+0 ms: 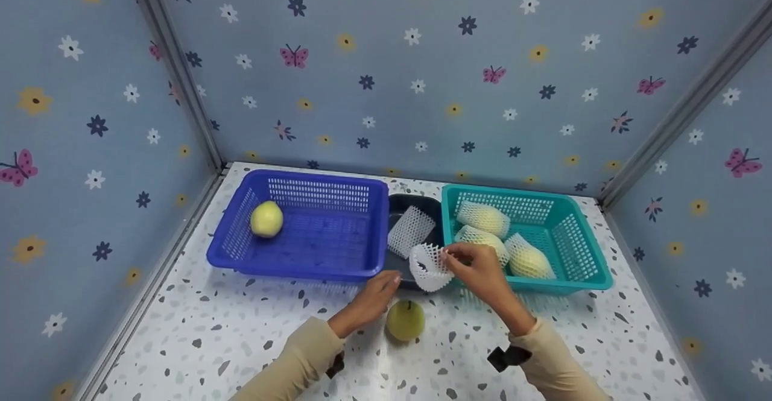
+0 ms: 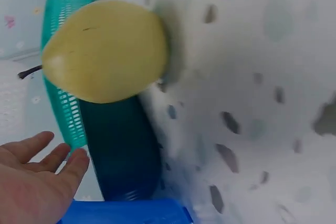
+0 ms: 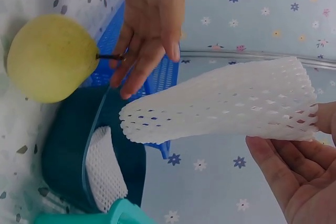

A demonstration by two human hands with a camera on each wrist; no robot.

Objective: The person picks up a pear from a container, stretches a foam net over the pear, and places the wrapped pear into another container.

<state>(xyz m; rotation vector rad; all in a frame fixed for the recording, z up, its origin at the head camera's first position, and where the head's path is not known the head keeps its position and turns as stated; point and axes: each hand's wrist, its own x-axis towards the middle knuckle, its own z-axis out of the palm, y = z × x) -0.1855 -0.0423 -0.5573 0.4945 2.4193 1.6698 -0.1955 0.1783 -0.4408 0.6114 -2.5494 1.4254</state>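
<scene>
My right hand (image 1: 480, 269) pinches one end of a white foam net sleeve (image 1: 430, 267), held up above the front of a dark bin (image 1: 398, 263). In the right wrist view the sleeve (image 3: 220, 100) hangs between thumb and fingers, with no fruit seen in it. My left hand (image 1: 375, 298) has its fingers stretched out and holds nothing. It is just behind and left of a yellow-green pear (image 1: 405, 321) that stands on the table, stem up. The left wrist view shows this pear (image 2: 107, 51) apart from the fingers.
Left is a blue basket (image 1: 295, 276) with one bare pear (image 1: 266, 219). At right stands a teal basket (image 1: 588, 283) holding several net-wrapped pears (image 1: 531, 258). Another foam net (image 1: 411, 232) lies in the dark bin between them. Patterned walls (image 1: 386, 87) enclose the speckled table (image 1: 241, 341).
</scene>
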